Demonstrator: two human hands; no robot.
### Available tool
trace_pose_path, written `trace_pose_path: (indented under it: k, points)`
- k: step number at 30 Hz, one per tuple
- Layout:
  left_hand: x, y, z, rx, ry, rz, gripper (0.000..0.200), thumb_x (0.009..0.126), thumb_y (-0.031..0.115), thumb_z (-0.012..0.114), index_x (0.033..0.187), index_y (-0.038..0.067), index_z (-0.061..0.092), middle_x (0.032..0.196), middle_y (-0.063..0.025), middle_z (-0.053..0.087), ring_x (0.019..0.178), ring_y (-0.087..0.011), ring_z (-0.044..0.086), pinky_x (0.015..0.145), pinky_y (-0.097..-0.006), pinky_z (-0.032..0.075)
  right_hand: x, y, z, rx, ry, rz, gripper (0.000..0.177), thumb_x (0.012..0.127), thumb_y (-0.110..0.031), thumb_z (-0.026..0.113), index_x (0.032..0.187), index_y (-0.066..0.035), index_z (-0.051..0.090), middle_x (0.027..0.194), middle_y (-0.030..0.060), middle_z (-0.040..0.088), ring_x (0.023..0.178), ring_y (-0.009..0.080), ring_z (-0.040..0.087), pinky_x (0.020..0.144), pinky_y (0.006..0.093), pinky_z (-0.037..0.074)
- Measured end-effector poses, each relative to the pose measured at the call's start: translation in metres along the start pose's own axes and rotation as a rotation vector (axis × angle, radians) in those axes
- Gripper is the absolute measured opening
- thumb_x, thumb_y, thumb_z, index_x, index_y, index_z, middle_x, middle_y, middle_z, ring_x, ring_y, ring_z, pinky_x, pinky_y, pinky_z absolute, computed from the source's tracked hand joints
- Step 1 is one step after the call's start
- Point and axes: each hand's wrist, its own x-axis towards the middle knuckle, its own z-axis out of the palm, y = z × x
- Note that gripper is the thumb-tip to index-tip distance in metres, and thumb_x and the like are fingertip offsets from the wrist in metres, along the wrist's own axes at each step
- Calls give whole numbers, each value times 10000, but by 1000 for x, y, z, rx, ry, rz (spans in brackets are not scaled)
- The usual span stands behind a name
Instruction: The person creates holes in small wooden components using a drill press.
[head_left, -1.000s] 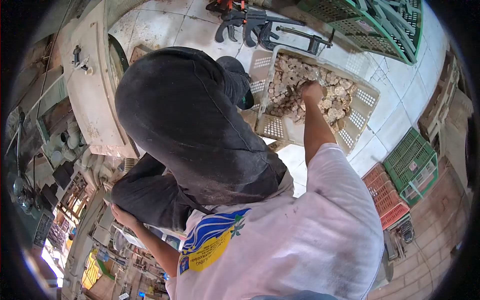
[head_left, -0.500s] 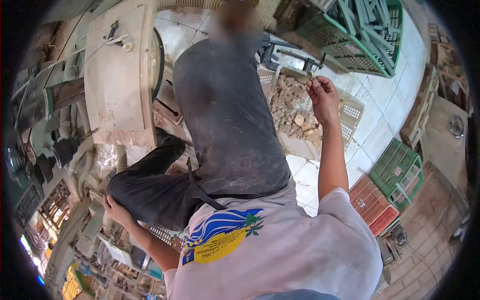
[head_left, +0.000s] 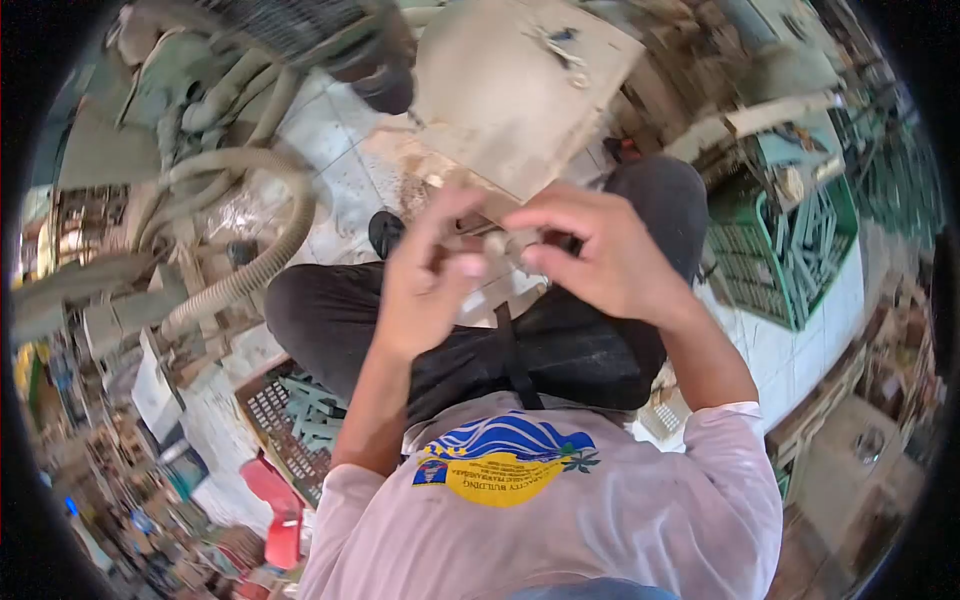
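Observation:
My right hand (head_left: 600,255) is raised over my lap, thumb and fingers pinched on a small pale piece (head_left: 503,243), perhaps wood. Motion blur hides its exact shape. My left hand (head_left: 425,275) is just to the left of that piece, apart from it. Its fingers and thumb are spread with a gap between them, though smeared by motion, and I see nothing in them. Beyond both hands stands a dusty pale machine table (head_left: 520,100) with a small dark-handled fitting on top.
On the right, a green crate (head_left: 755,265) holds several grey-green strips. A ribbed hose (head_left: 265,285) curves on the left. Another crate with strips (head_left: 290,425) and a red plastic object (head_left: 275,510) lie at lower left. My bent knees frame the work spot.
My view has swung toward the machine table. The right hand came from above the crate of small pieces to my lap with its piece. My left hand left my knee and rose beside it.

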Motion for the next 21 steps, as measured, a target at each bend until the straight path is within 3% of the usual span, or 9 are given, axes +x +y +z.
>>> trace_pose_path:
  k: [2, 4, 7, 9, 10, 12, 15, 19, 21]
  points:
    - [-1, -5, 9, -159, 63, -85, 302, 943, 117, 672, 1206, -24, 631, 1106, -88, 679, 877, -147, 672, 785, -306, 543, 15, -2, 19, -73, -78, -44, 264, 817, -47, 731, 1077, -43, 685, 952, 116, 678, 834, 189, 650, 749, 312, 512]
    - [3, -16, 10, -268, 126, -127, 212, 940, 77, 667, 1119, -36, 666, 1015, -72, 705, 838, -147, 674, 751, -298, 544, 24, 0, 22, -273, 68, 23, 246, 812, -61, 748, 1045, -24, 674, 928, 122, 691, 818, 189, 662, 738, 319, 523]
    - [19, -21, 16, -68, 154, -137, 96, 921, 52, 680, 990, -12, 699, 911, -74, 720, 780, -157, 686, 699, -276, 542, 35, 33, 6, -12, 454, 206, 229, 827, -77, 772, 1001, 15, 653, 864, 57, 679, 751, 107, 618, 689, 267, 516]
    - [41, -22, 31, 340, 187, 127, 68, 881, 52, 697, 943, 30, 715, 900, -96, 703, 779, -211, 705, 669, -314, 558, 42, 40, -20, -26, 600, 136, 220, 864, -58, 745, 1046, 17, 645, 873, 27, 662, 761, 87, 597, 673, 239, 494]
    - [55, -27, 39, 333, 211, 128, 68, 881, 52, 697, 943, 30, 715, 900, -96, 703, 779, -211, 705, 669, -314, 558, 42, 38, -29, 115, 615, 137, 200, 890, -71, 731, 1048, 20, 650, 876, 20, 656, 775, 70, 585, 684, 228, 482]
    - [85, -44, 55, 691, 231, 338, 56, 844, 56, 696, 898, 53, 708, 885, -102, 675, 780, -278, 693, 647, -366, 554, 45, 36, -43, -18, 644, 91, 208, 915, -93, 718, 1077, 18, 653, 885, 10, 647, 767, 54, 568, 679, 210, 467]
    - [116, -50, 64, 837, 216, 290, 83, 830, 87, 697, 898, 40, 685, 901, -102, 662, 793, -328, 673, 632, -419, 542, 42, 31, -42, -21, 615, 121, 201, 922, -89, 709, 1082, 16, 648, 898, 10, 646, 774, 52, 569, 685, 211, 470]
    - [110, -42, 66, 625, 394, 389, 121, 862, 124, 676, 907, 13, 654, 877, -147, 623, 723, -328, 654, 649, -413, 540, 38, 46, -24, -18, 531, 122, 176, 921, -59, 700, 1060, 18, 625, 915, 15, 650, 793, 58, 583, 697, 221, 481]
    - [91, -39, 61, 144, 311, 281, 184, 868, 73, 696, 1039, 13, 669, 920, -109, 652, 744, -188, 645, 667, -309, 523, 33, 59, -16, -12, 399, 140, 176, 892, -15, 703, 1042, 21, 620, 906, 30, 656, 816, 66, 591, 718, 232, 491]
